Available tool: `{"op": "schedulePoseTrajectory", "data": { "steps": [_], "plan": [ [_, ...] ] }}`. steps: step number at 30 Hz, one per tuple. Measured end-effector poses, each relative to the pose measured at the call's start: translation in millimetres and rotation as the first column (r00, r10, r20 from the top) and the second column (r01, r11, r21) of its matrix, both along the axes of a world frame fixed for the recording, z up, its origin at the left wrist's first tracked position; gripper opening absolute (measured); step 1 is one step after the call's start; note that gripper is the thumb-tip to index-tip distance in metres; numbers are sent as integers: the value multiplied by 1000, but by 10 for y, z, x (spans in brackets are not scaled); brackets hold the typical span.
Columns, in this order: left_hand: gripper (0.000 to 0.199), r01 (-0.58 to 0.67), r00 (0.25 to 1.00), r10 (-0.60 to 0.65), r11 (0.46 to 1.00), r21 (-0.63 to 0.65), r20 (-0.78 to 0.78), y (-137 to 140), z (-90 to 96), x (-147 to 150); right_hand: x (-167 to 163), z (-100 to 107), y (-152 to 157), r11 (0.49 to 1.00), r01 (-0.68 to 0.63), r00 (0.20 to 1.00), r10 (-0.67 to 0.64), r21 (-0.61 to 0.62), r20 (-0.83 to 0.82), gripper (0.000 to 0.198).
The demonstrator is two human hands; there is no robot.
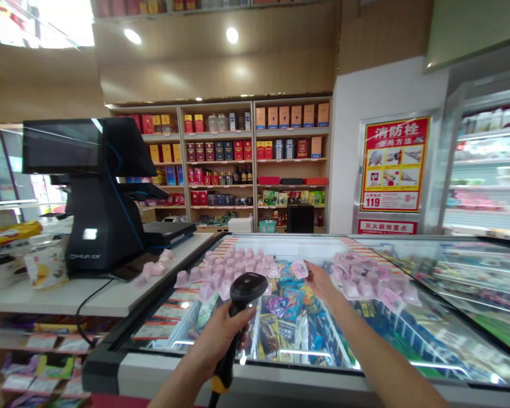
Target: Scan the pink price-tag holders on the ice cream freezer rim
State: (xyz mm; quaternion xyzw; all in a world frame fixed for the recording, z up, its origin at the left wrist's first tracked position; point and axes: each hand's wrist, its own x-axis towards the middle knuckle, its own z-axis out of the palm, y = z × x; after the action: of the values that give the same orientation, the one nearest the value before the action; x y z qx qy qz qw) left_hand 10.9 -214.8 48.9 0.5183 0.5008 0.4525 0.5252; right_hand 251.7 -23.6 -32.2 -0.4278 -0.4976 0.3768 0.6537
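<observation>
My left hand [221, 334] is wrapped round the handle of a black barcode scanner [249, 286], whose head points forward over the freezer glass. Between the fingertips of my right hand [317, 277] is a small pink cup [300, 268] with a printed label facing me. Many similar pink cups [232, 266] stand upside down in a group on the glass, ahead and to the left. Another group of pink cups [365, 277] lies to the right of my right hand, and a label shows on one at its near edge.
Under the glass lid of the chest freezer [187, 368] are baskets of wrapped ice creams [280, 334]. At left, a black checkout terminal [89, 221] stands on a counter [106, 300] with a few pink cups [153, 267]. Shelves of boxes [219, 151] line the back.
</observation>
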Motion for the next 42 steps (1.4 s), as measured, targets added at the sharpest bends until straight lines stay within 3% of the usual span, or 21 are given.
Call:
{"op": "schedulePoseTrajectory", "data": {
  "steps": [5, 9, 11, 15, 19, 23, 26, 29, 33, 37, 40, 42],
  "plan": [
    [30, 23, 1000, -23, 999, 23, -3, -19, 35, 24, -124, -31, 97, 989, -110, 978, 91, -94, -190, 31],
    [31, 63, 998, -63, 998, 25, 0, -16, 48, 11, -209, -34, 124, 989, -89, 981, 66, -119, -184, 35],
    [32, 88, 996, -88, 996, 14, 0, -2, 50, -17, -240, -30, 122, 989, -58, 990, 40, -136, -133, 38],
    [32, 73, 997, -73, 997, -17, 17, 37, 39, -80, -263, -16, 89, 992, 69, 988, -53, -109, 144, 42],
    [31, 12, 1000, -12, 1000, -7, 4, 89, 4, -149, -300, -41, 47, 983, 181, 890, -163, -2, 426, 35],
    [32, -42, 999, 42, 999, -14, 20, 165, -43, -239, -434, -123, 41, 972, 195, 685, -232, 133, 691, 29],
    [34, -35, 999, 35, 999, -27, 19, 213, -73, -297, -587, -165, 86, 960, 189, 551, -279, 208, 786, 28],
    [34, -52, 998, 53, 998, -23, 26, 238, -97, -324, -754, -177, 179, 956, 207, 513, -287, 207, 809, 28],
    [35, -76, 997, 77, 996, -37, 33, 240, -105, -299, -880, -158, 290, 960, 202, 524, -273, 193, 807, 29],
    [35, -62, 998, 63, 998, -24, 10, 223, -65, -228, -581, -69, 243, 940, 222, 471, -337, 260, 815, 32],
    [34, -62, 998, 62, 998, -20, -10, 210, -33, -173, -48, 16, 82, 881, 363, 356, -432, 303, 829, 32],
    [33, -54, 998, 54, 998, -25, -19, 208, -29, -148, 317, 49, -37, 843, 476, 321, -432, 250, 843, 29]
  ]
}}
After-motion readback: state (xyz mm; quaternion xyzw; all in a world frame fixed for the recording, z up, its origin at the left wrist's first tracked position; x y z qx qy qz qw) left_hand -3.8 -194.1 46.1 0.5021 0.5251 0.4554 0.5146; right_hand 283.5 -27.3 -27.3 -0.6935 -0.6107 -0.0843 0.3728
